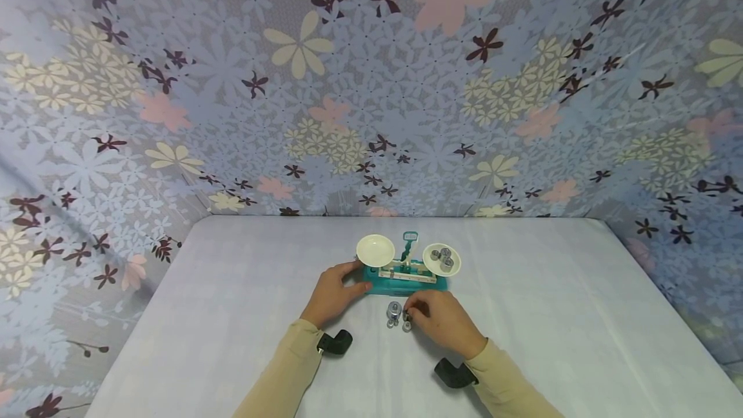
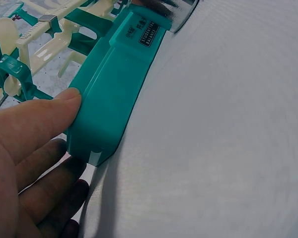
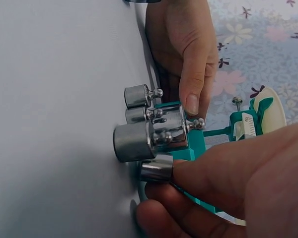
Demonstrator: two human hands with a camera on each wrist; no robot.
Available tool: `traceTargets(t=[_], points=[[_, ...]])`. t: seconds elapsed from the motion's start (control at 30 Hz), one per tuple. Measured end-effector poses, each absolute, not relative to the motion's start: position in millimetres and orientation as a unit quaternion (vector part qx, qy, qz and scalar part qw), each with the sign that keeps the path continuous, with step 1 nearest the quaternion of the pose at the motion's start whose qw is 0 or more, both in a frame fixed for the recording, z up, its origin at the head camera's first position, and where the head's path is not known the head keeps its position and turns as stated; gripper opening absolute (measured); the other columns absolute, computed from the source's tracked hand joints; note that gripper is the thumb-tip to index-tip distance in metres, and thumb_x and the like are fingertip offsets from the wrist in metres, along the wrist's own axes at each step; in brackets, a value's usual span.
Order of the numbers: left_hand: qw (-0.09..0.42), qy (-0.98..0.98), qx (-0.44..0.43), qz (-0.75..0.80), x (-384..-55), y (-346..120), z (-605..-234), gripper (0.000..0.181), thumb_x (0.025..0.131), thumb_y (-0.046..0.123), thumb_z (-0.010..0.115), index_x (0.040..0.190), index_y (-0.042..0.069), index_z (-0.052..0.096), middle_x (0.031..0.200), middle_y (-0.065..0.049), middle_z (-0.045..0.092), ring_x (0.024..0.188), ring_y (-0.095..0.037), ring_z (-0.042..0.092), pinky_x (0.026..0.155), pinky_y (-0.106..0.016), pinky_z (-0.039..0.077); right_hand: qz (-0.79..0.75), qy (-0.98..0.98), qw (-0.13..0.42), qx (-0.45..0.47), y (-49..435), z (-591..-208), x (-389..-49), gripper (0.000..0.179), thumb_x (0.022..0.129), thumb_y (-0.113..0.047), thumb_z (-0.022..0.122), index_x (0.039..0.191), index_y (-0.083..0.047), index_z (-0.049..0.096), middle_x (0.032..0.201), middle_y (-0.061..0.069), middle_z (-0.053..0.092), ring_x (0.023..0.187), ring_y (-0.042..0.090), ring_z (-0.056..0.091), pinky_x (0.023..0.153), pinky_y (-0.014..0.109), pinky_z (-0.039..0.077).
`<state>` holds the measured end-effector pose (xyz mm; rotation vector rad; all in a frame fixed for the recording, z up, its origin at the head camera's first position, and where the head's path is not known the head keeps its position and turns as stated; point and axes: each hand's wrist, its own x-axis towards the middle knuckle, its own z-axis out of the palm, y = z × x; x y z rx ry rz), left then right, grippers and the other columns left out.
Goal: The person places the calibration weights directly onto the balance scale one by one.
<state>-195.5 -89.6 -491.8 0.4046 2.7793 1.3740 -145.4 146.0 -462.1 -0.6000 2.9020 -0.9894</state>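
Observation:
A green balance scale [image 1: 390, 286] with two cream pans stands on the table. My left hand [image 1: 331, 294] holds the left end of its base, thumb on the front edge and fingers round the end, as the left wrist view shows on the green base [image 2: 109, 104]. My right hand [image 1: 447, 322] pinches a small metal weight [image 3: 157, 169] between thumb and fingertips, low over the cloth. Right beside it stand several knobbed metal weights [image 3: 132, 143] of different sizes. The left pan [image 1: 375, 250] holds nothing; metal weights [image 1: 445, 253] sit in the right pan [image 1: 429, 264].
A pale cloth covers the table [image 1: 232, 263]. Flowered fabric [image 1: 371, 95] hangs behind the table and at both sides. Black wrist devices [image 1: 335, 343] are strapped at both sleeves.

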Motion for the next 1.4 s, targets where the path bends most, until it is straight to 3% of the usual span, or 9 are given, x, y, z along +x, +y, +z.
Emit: traceTargets(t=[0.37, 0.67, 1.07, 1.3, 1.4], points=[[0.006, 0.888, 0.13, 0.44, -196.9, -89.9, -495.2, 0.058, 0.08, 0.043, 0.069, 0.128, 0.013, 0.056, 0.131, -0.003, 0.055, 0.125, -0.023, 0.046, 0.107, -0.043, 0.032, -0.334, 0.921, 0.008, -0.2, 148.3, -464.6, -146.8, 0.006, 0.083, -0.013, 0.067, 0.082, -0.018, 0.068, 0.076, -0.015, 0.061, 0.069, -0.001, 0.053, 0.064, 0.021, 0.049], [0.006, 0.887, 0.131, 0.442, -198.2, -89.8, -495.7, 0.058, 0.08, 0.044, 0.068, 0.128, 0.014, 0.056, 0.131, -0.003, 0.054, 0.125, -0.023, 0.045, 0.107, -0.043, 0.032, -0.341, 0.919, 0.015, -0.196, 148.5, -461.8, -146.3, 0.006, 0.086, -0.017, 0.065, 0.084, -0.013, 0.069, 0.077, -0.014, 0.061, 0.071, 0.0, 0.055, 0.065, 0.021, 0.05], [0.005, 0.886, 0.129, 0.445, -197.8, -90.2, -497.4, 0.059, 0.08, 0.045, 0.068, 0.128, 0.013, 0.056, 0.131, -0.004, 0.054, 0.125, -0.024, 0.045, 0.107, -0.044, 0.032, -0.349, 0.917, -0.005, -0.193, 149.1, -457.6, -145.9, 0.004, 0.086, -0.016, 0.066, 0.083, -0.019, 0.068, 0.075, -0.016, 0.062, 0.068, -0.002, 0.056, 0.059, 0.019, 0.049], [0.005, 0.888, 0.13, 0.441, -198.4, -90.7, -498.3, 0.059, 0.08, 0.046, 0.068, 0.128, 0.014, 0.056, 0.131, -0.003, 0.054, 0.125, -0.023, 0.045, 0.107, -0.043, 0.033, -0.364, 0.912, -0.003, -0.19, 149.5, -455.4, -145.6, 0.006, 0.087, -0.013, 0.065, 0.084, -0.017, 0.067, 0.074, -0.01, 0.062, 0.058, 0.006, 0.054, 0.048, 0.021, 0.046], [0.005, 0.888, 0.129, 0.441, -197.8, -90.7, -497.6, 0.059, 0.08, 0.045, 0.068, 0.128, 0.013, 0.056, 0.131, -0.003, 0.054, 0.125, -0.023, 0.045, 0.107, -0.043, 0.033, -0.362, 0.913, -0.014, -0.185, 149.5, -455.1, -145.8, 0.006, 0.086, -0.014, 0.065, 0.083, -0.019, 0.067, 0.074, -0.012, 0.061, 0.059, 0.005, 0.053, 0.049, 0.02, 0.046]])
